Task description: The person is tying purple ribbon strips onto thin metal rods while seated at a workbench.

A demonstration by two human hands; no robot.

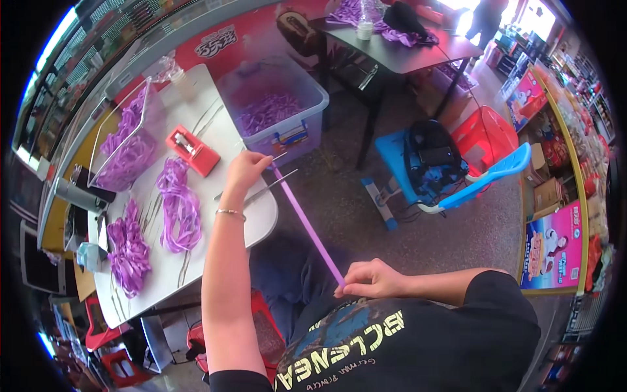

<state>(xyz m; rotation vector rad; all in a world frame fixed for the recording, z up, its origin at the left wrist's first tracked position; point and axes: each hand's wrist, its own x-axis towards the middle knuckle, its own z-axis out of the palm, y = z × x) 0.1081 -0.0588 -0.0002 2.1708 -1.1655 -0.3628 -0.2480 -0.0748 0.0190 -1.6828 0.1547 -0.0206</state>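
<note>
A flat purple ribbon (pixel 310 227) runs straight and taut between my two hands. My left hand (pixel 247 173), fingers pinched, has the ribbon's far end at its fingertips, over the table's right edge. Thin dark metal pieces (pixel 282 178) stick out beside that hand; whether they are one tool or two, I cannot tell. Close to my body, my right hand (pixel 371 279) is closed on the ribbon's near end. Bundles of purple ribbon (pixel 179 209) lie on the white table (pixel 215 91) left of my left hand, near a red device with a metal part (pixel 192 150).
A clear plastic bin (pixel 313 121) holding purple ribbon pieces stands beyond the table. A clear basket of ribbon (pixel 130 144) is at the table's left. On the right stands a blue chair (pixel 392 163) with a dark bag (pixel 431 153); a dark table (pixel 398 49) is behind.
</note>
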